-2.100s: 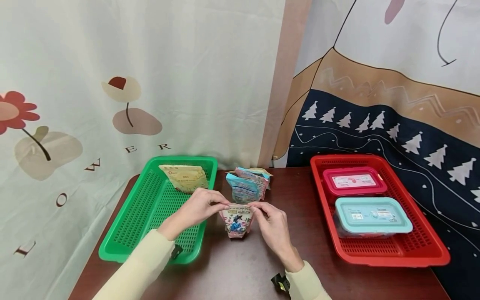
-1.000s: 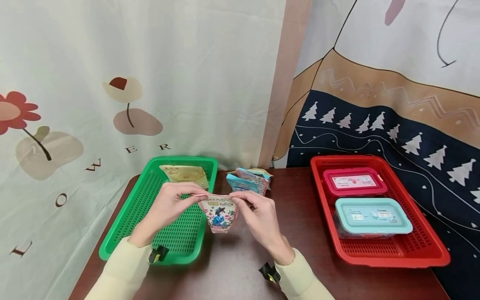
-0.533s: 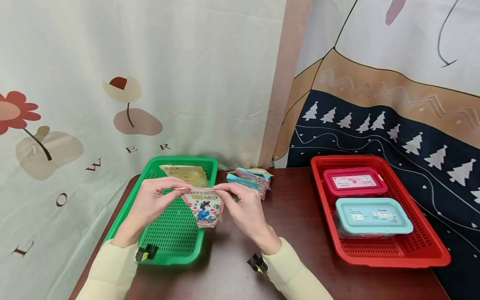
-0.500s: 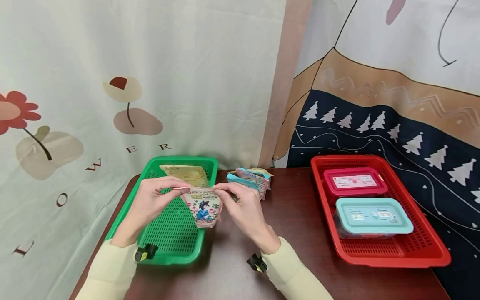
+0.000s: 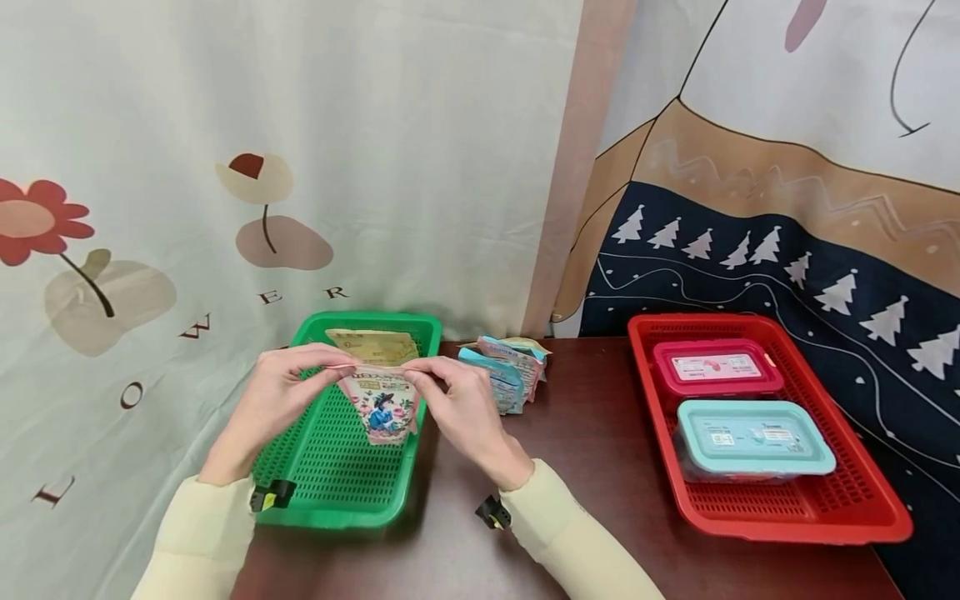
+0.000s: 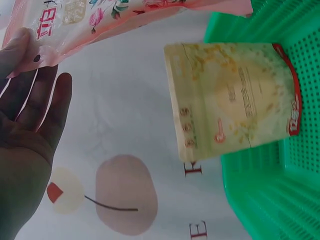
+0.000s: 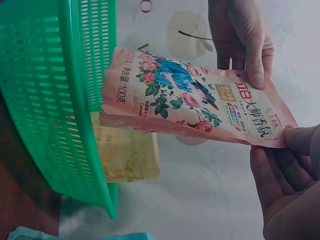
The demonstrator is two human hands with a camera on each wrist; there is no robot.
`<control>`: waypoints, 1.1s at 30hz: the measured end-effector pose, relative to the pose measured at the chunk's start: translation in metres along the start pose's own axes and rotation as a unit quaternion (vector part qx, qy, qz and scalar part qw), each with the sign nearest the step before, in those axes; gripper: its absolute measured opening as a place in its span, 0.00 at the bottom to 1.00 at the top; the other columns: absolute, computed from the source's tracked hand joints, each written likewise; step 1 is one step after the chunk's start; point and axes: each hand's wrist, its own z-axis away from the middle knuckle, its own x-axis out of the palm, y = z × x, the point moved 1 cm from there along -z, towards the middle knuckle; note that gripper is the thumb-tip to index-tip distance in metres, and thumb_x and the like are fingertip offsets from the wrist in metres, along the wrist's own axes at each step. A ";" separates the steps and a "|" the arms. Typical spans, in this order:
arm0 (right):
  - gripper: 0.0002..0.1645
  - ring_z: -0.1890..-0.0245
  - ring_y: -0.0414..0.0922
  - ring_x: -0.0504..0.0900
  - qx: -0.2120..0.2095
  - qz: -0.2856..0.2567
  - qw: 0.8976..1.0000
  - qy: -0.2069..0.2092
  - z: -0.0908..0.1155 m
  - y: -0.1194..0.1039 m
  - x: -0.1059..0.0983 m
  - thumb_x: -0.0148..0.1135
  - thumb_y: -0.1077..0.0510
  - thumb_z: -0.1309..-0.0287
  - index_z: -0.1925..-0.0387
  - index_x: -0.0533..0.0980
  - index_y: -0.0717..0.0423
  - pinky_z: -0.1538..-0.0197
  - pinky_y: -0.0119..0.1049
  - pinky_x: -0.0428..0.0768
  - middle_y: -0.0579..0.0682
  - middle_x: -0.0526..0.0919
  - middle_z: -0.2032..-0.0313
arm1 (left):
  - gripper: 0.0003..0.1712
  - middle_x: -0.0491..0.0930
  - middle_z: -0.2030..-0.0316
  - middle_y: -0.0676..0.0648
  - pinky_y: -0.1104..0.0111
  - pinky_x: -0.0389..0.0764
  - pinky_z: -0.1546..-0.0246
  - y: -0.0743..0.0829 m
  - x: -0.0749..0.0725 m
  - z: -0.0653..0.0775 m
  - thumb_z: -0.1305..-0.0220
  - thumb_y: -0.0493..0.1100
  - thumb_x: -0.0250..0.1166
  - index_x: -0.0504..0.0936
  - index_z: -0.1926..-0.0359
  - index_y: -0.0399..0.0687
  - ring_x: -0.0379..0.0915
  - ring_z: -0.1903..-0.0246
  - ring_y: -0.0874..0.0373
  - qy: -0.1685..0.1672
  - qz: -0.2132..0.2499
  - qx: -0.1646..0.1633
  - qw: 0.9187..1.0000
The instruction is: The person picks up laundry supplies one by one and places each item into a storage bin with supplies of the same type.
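Observation:
A pink pouch [image 5: 382, 408] printed with roses and a figure in blue hangs upright over the right side of the green basket [image 5: 345, 500]. My left hand [image 5: 281, 396] pinches its top left corner between thumb and fingers. At the other top corner my right hand [image 5: 465, 408] pinches it the same way. The right wrist view shows both hands on the top edge of the pouch [image 7: 185, 97]. Behind it, a yellow pouch [image 6: 235, 97] stands in the far end of the basket, partly covered by the pink one in the head view.
Blue and pink pouches [image 5: 506, 383] stand bunched on the table right of the green basket. Further right, a red basket [image 5: 795, 529] holds a magenta-lidded box [image 5: 716, 367] and a light-blue-lidded box [image 5: 753, 437]. A printed curtain [image 5: 420, 167] hangs behind the table.
Both hands have lifted the pink pouch off the table and carried it left, over the green basket. The head view has shifted slightly.

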 end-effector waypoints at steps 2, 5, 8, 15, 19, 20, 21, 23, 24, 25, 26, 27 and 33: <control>0.11 0.81 0.34 0.68 0.009 0.004 1.000 -0.007 -0.003 0.001 0.004 0.63 0.54 0.27 0.53 0.88 0.52 0.75 0.29 0.66 0.46 0.86 0.70 | 0.18 0.90 0.61 0.50 0.82 0.76 0.54 -0.002 -0.002 -0.001 0.44 0.22 0.73 0.92 0.58 0.47 0.81 0.56 0.72 0.003 -0.022 0.004 1.000; 0.11 0.81 0.34 0.68 0.017 0.013 1.000 -0.013 -0.008 0.004 0.010 0.62 0.53 0.26 0.52 0.88 0.51 0.75 0.29 0.66 0.46 0.88 0.68 | 0.18 0.90 0.62 0.50 0.84 0.75 0.53 -0.007 -0.005 -0.003 0.47 0.22 0.75 0.92 0.60 0.46 0.83 0.58 0.70 0.010 -0.067 0.030 0.997; 0.11 0.81 0.33 0.69 0.027 0.020 0.999 -0.015 -0.012 0.008 0.015 0.63 0.54 0.26 0.52 0.88 0.51 0.74 0.29 0.67 0.46 0.88 0.67 | 0.18 0.90 0.63 0.50 0.86 0.74 0.53 -0.009 -0.006 -0.005 0.50 0.23 0.76 0.92 0.61 0.45 0.85 0.61 0.64 0.017 -0.111 0.055 0.992; 0.13 0.85 0.34 0.66 0.064 0.018 0.997 -0.032 -0.017 0.020 0.027 0.61 0.53 0.25 0.50 0.88 0.50 0.77 0.30 0.64 0.46 0.87 0.71 | 0.16 0.89 0.64 0.50 0.79 0.78 0.58 -0.021 -0.005 -0.005 0.50 0.25 0.78 0.92 0.61 0.45 0.86 0.63 0.53 0.010 -0.170 0.063 0.983; 0.12 0.87 0.35 0.66 0.079 0.025 0.996 -0.035 -0.021 0.029 0.033 0.61 0.53 0.25 0.50 0.88 0.47 0.78 0.30 0.63 0.46 0.86 0.74 | 0.13 0.89 0.63 0.48 0.60 0.84 0.61 -0.033 -0.003 -0.007 0.47 0.26 0.77 0.91 0.61 0.44 0.86 0.62 0.50 -0.012 -0.197 0.050 0.979; 0.12 0.87 0.35 0.66 0.084 0.026 0.995 -0.036 -0.022 0.031 0.034 0.61 0.53 0.25 0.50 0.88 0.47 0.79 0.30 0.63 0.46 0.86 0.74 | 0.13 0.89 0.63 0.47 0.56 0.84 0.62 -0.036 -0.002 -0.007 0.46 0.26 0.76 0.90 0.61 0.44 0.86 0.61 0.49 -0.016 -0.201 0.048 0.978; 0.12 0.87 0.35 0.66 0.090 0.028 0.995 -0.038 -0.023 0.033 0.036 0.61 0.53 0.25 0.50 0.88 0.46 0.79 0.30 0.63 0.46 0.86 0.74 | 0.12 0.89 0.63 0.46 0.54 0.84 0.62 -0.038 -0.002 -0.008 0.46 0.26 0.76 0.90 0.61 0.43 0.86 0.61 0.49 -0.020 -0.205 0.047 0.977; 0.12 0.88 0.35 0.66 0.100 0.031 0.994 -0.044 -0.025 0.037 0.039 0.61 0.53 0.25 0.50 0.88 0.46 0.79 0.30 0.63 0.46 0.86 0.75 | 0.12 0.89 0.63 0.45 0.52 0.85 0.62 -0.043 0.000 -0.009 0.46 0.26 0.76 0.90 0.62 0.43 0.86 0.62 0.47 -0.024 -0.211 0.045 0.976; 0.13 0.88 0.35 0.67 0.103 0.033 0.993 -0.048 -0.026 0.039 0.040 0.61 0.53 0.25 0.49 0.88 0.47 0.79 0.30 0.63 0.46 0.86 0.74 | 0.12 0.89 0.63 0.44 0.51 0.85 0.63 -0.045 0.000 -0.010 0.46 0.26 0.76 0.90 0.62 0.42 0.86 0.62 0.47 -0.025 -0.214 0.045 0.976; 0.13 0.88 0.35 0.67 0.106 0.033 0.992 -0.052 -0.027 0.041 0.041 0.61 0.53 0.25 0.49 0.88 0.47 0.80 0.30 0.63 0.47 0.86 0.75 | 0.12 0.89 0.63 0.44 0.51 0.85 0.62 -0.047 0.001 -0.011 0.46 0.26 0.76 0.90 0.62 0.42 0.86 0.62 0.46 -0.026 -0.216 0.044 0.975; 0.13 0.88 0.35 0.68 0.109 0.033 0.992 -0.055 -0.028 0.042 0.042 0.61 0.53 0.25 0.49 0.88 0.48 0.80 0.31 0.63 0.47 0.86 0.75 | 0.11 0.89 0.64 0.44 0.51 0.85 0.63 -0.049 0.002 -0.011 0.46 0.26 0.76 0.90 0.62 0.42 0.86 0.62 0.46 -0.028 -0.220 0.045 0.974; 0.13 0.88 0.35 0.69 0.111 0.033 0.992 -0.057 -0.028 0.044 0.043 0.61 0.53 0.25 0.49 0.88 0.48 0.81 0.31 0.63 0.47 0.86 0.75 | 0.11 0.89 0.64 0.43 0.51 0.85 0.62 -0.050 0.003 -0.011 0.46 0.27 0.76 0.90 0.62 0.42 0.86 0.63 0.45 -0.031 -0.226 0.043 0.973; 0.13 0.89 0.35 0.67 0.116 0.040 0.991 -0.048 -0.027 0.056 0.050 0.61 0.54 0.26 0.49 0.88 0.50 0.82 0.30 0.62 0.46 0.84 0.78 | 0.09 0.89 0.65 0.43 0.49 0.84 0.64 -0.055 0.012 -0.014 0.44 0.28 0.76 0.90 0.62 0.40 0.85 0.64 0.44 -0.063 -0.264 0.025 0.962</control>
